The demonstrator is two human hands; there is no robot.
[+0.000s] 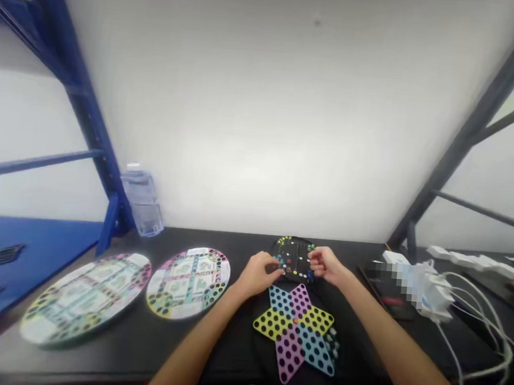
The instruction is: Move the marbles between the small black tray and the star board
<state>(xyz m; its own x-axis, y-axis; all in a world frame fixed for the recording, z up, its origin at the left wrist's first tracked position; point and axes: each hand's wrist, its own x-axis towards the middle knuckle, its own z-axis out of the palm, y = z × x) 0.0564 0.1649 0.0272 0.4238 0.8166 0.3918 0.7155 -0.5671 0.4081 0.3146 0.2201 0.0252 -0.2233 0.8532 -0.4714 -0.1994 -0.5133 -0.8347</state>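
A round black game board (299,256) lies at the back of the table, dotted with small coloured pegs. At its left edge my left hand (259,274) has thumb and forefinger close together over the pegs; anything between them is too small to make out. My right hand (326,265) is curled at the board's right edge, its fingertips drawn in, and what they hold, if anything, is hidden. Just in front of both hands lies a star-shaped board (293,330) with yellow, blue and pink points full of dark holes. A small orange piece (295,321) sits at its centre.
Two round printed boards (187,283) (88,298) lie to the left. A clear plastic jug (143,200) stands by the blue frame (89,114). White power strips with looping cables (501,342) are at the right. Small dark pieces (331,344) lie beside the star.
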